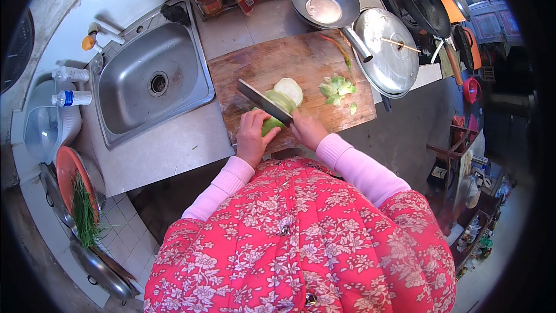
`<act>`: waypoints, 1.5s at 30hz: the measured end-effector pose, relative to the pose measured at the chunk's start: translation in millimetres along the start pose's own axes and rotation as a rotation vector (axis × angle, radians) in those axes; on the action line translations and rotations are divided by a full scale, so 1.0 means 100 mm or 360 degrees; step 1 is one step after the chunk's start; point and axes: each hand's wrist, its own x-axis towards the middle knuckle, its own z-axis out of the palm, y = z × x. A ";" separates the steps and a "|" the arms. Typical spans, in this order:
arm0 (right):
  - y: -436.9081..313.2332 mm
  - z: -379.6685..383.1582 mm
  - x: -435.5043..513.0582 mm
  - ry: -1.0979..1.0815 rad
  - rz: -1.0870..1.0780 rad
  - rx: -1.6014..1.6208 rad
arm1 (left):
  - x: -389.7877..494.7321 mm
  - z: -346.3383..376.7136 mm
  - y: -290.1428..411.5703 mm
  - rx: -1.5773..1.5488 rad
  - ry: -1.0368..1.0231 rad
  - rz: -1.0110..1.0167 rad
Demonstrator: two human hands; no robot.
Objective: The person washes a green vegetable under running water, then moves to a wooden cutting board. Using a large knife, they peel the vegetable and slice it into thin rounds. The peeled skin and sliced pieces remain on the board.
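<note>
A green vegetable (271, 126), perhaps a radish, lies on the wooden cutting board (247, 65) with my left hand (253, 134) holding its near end. My right hand (309, 130) grips a broad knife (265, 101), whose blade stands across the vegetable beside my left fingers. Just past the blade, pale round slices (290, 90) overlap on the board. Green and white trimmings (337, 89) are heaped to the right of them. Near the board's far right corner lies a thin red and green chili pepper (339, 50).
Left of the board is a stainless steel sink (143, 69). A metal pan (325, 2) overhangs the far board edge, its handle pointing towards me. A large lidded pot (386, 52) stands at the right, near a black wok (421, 2). Plastic bottles (76, 98) stand left of the sink.
</note>
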 end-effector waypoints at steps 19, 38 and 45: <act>-0.50 -0.74 -0.39 -0.0199 0.0022 -0.0071 | -0.04 0.01 -0.05 0.0046 -0.0046 -0.0059; -0.38 -0.20 -0.12 -0.0252 0.0067 -0.0185 | -0.01 0.01 -0.03 -0.0004 0.0007 -0.0065; -0.06 0.08 0.02 -0.0025 0.0029 -0.0036 | -0.08 -0.03 -0.07 -0.0055 0.0022 -0.0014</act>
